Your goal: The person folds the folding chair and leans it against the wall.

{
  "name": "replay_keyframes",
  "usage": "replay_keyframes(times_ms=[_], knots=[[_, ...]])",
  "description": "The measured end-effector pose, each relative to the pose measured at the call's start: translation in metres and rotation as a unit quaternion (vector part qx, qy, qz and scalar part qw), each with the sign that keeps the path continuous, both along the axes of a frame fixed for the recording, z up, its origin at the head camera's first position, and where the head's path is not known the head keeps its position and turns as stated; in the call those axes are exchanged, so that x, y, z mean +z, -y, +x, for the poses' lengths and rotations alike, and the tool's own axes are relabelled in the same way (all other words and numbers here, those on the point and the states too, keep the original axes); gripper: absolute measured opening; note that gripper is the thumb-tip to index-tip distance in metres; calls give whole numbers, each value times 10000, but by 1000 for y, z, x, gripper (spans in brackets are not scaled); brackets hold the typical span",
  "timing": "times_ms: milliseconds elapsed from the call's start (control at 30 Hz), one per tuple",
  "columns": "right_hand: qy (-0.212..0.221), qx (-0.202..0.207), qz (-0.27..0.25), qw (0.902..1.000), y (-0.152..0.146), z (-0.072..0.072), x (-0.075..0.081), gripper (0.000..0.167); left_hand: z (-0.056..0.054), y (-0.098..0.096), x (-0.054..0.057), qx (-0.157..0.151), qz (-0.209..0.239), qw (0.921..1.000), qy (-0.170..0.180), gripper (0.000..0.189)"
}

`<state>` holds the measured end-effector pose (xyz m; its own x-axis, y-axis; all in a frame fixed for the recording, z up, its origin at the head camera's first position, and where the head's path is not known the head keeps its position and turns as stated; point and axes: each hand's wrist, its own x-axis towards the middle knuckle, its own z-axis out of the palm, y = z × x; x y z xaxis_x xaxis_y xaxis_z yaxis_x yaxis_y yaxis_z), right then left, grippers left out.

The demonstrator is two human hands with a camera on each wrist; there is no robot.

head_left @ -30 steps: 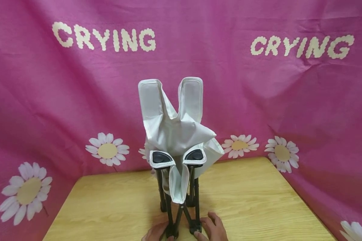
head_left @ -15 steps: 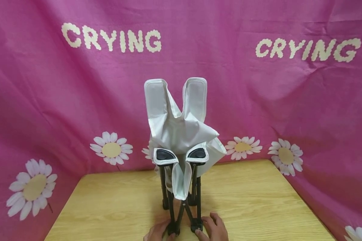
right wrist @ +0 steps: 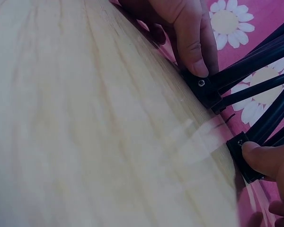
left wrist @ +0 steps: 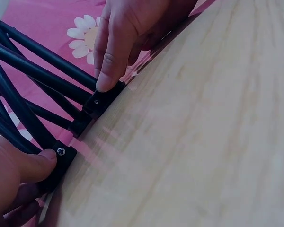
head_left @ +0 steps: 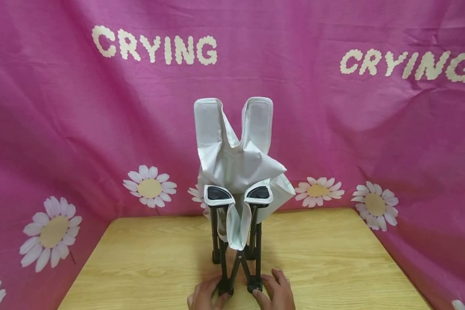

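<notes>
A small folding chair [head_left: 238, 168] with slack white fabric and black tube legs stands upright and half folded on the table. Its two top fabric flaps stick up, and black pads show at the two front corners. My left hand [head_left: 206, 295] pinches the near left foot, thumb on its front; that foot [left wrist: 61, 161] shows a screw in the left wrist view. On the other side my right hand [head_left: 277, 292] holds the near right foot [right wrist: 246, 158], thumb pressed on its front. Crossed legs meet between the hands. The rear feet stand farther back, partly hidden by the front legs.
The light wooden table [head_left: 325, 249] extends on both sides of the chair and behind it. A pink cloth [head_left: 314, 116] with daisies and lettering hangs around the table's back and sides.
The whole scene has shifted to the right and slightly up in the head view. Both hands stay at the chair's near feet, and the chair keeps its half-folded shape.
</notes>
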<state>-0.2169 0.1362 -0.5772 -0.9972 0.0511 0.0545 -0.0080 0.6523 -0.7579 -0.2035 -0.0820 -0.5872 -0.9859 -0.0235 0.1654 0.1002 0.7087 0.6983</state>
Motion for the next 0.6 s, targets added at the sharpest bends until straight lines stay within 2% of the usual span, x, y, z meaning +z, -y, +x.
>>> replay_keyframes(times_ms=[200,600], knots=[[134,-183,32,9997,0,-2,2,40,-2,-5,-1,189,-30,9996,-210,41],[-246,-372,166,9989,5,-6,-5,38,-7,-6,7,306,-154,9994,-2,43]])
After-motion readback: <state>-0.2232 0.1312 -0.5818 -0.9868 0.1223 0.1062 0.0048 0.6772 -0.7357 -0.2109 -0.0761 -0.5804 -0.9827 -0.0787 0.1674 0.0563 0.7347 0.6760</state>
